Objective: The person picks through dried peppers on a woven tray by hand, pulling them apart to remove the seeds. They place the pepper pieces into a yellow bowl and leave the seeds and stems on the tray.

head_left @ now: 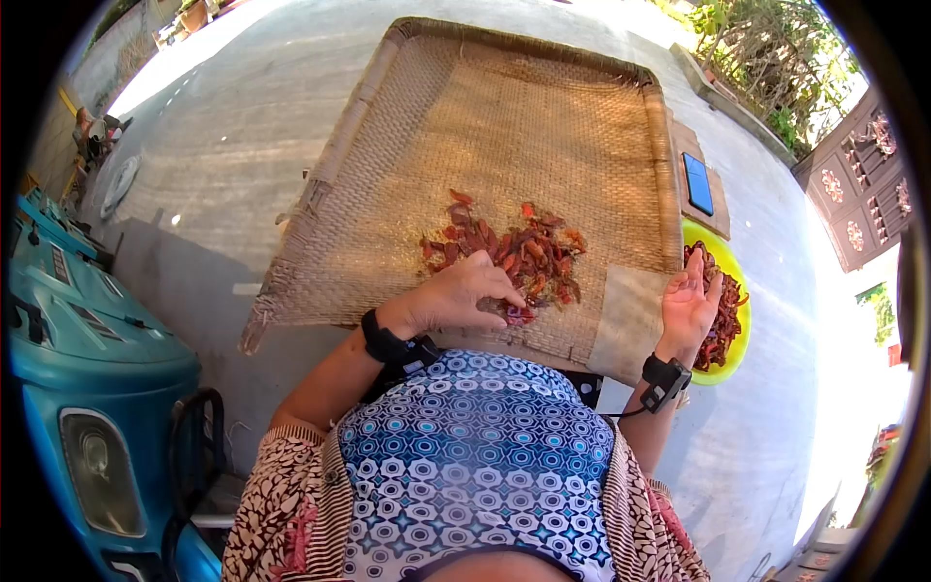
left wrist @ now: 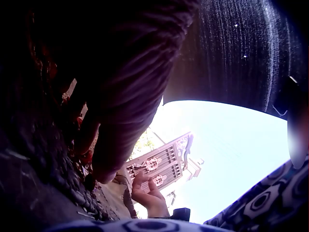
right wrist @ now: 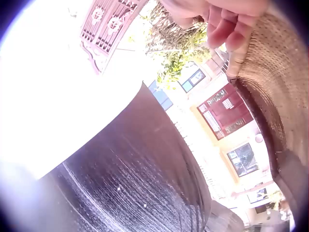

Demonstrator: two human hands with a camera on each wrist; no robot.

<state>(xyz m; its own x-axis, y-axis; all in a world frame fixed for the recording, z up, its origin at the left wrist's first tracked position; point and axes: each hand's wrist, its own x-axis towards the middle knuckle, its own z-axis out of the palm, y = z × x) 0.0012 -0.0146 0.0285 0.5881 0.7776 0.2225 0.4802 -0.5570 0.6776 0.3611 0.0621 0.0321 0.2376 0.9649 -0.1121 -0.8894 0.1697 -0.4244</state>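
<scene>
Dried red chili peppers (head_left: pixel 529 254) lie in a loose pile on a large woven bamboo tray (head_left: pixel 485 126), toward its near edge. My left hand (head_left: pixel 461 294) reaches down at the near side of the pile, its bent fingers among the peppers. In the dark left wrist view its fingertips (left wrist: pixel 104 174) come down at some peppers, and I cannot tell whether they pinch one. Palm upward, my right hand (head_left: pixel 691 306) hovers over a yellow-green basin (head_left: pixel 745 325) of dried chilies, its fingers loosely bent and holding nothing. The right wrist view shows these fingers (right wrist: pixel 219 36) beside the tray's rim.
A blue phone (head_left: pixel 697 184) rests on a wooden board (head_left: pixel 713 215) right of the tray. A flat tan sheet (head_left: pixel 630 315) covers the tray's near right corner. At the left stand a teal vehicle (head_left: pixel 107 388) and a dark-framed chair (head_left: pixel 199 427).
</scene>
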